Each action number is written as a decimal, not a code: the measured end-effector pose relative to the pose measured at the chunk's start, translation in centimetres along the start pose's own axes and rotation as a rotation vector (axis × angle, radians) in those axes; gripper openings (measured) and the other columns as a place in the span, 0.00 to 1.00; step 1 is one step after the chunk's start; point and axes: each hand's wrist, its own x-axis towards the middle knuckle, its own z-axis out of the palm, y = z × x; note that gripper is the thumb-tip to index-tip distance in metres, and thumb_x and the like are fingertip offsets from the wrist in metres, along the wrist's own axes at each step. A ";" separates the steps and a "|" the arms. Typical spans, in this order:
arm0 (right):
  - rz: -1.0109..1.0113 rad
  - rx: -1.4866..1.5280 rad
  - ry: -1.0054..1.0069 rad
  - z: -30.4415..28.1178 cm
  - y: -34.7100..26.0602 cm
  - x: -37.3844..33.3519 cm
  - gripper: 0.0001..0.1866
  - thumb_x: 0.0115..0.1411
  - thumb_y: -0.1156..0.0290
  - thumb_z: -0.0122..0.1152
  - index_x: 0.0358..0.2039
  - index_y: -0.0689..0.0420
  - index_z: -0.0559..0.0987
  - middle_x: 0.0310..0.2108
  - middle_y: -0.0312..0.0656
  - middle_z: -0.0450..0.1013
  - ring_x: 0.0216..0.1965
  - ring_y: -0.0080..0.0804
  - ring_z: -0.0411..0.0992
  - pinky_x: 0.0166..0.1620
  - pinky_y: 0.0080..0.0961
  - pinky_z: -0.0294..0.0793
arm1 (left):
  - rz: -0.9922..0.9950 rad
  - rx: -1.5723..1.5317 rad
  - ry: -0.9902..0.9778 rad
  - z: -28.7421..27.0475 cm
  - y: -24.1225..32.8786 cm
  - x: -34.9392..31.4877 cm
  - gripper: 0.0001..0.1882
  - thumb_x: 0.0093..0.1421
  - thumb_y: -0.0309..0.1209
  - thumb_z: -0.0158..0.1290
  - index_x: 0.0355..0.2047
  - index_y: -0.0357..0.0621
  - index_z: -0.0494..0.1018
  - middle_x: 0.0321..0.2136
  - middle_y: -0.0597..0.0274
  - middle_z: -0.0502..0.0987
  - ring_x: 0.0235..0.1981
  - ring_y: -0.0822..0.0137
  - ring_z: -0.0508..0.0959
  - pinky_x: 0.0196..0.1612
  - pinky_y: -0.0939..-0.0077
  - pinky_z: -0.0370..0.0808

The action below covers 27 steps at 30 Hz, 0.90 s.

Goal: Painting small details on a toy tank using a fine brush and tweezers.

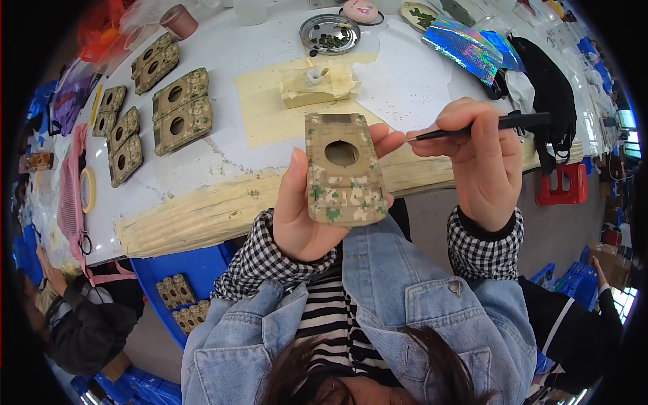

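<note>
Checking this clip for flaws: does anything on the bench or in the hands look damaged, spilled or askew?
Nothing stands out. The left hand holds a camouflage panel upright; the right hand points a thin black tool toward it.

One head-worn fisheye view looks steeply down, close over the hands and the white table [229, 61].

A white worktable [229, 54] carries rows of camouflage-painted hull shells [181, 111] at left; a metal dish [330, 33] of dark bits; yellowish masking paper [270, 108]; a tape roll [87, 190]; holographic sheets [466, 44].
</note>
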 end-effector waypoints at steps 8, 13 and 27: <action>-0.221 -0.169 -0.105 2.3 -0.4 0.6 0.15 0.66 0.68 0.45 0.35 0.67 0.76 0.33 0.46 0.74 0.36 0.29 0.71 0.41 0.24 0.69 | -0.099 -0.280 0.077 0.1 0.2 -0.2 0.33 0.66 0.52 0.30 0.60 0.37 0.52 0.57 0.51 0.61 0.53 0.55 0.70 0.56 0.64 0.71; -0.099 -0.123 -0.117 3.0 0.0 1.3 0.16 0.66 0.68 0.45 0.35 0.68 0.76 0.32 0.44 0.74 0.36 0.27 0.73 0.42 0.22 0.71 | -0.071 -0.335 0.140 0.2 0.2 -0.3 0.31 0.66 0.52 0.31 0.57 0.38 0.57 0.52 0.52 0.67 0.52 0.55 0.71 0.55 0.66 0.72; 0.020 0.042 -0.104 3.0 1.0 1.6 0.17 0.67 0.66 0.43 0.36 0.69 0.74 0.35 0.46 0.74 0.37 0.33 0.76 0.43 0.25 0.75 | -0.089 -0.419 0.188 -0.2 0.4 -0.4 0.31 0.63 0.51 0.42 0.55 0.36 0.59 0.51 0.51 0.65 0.53 0.57 0.65 0.56 0.66 0.72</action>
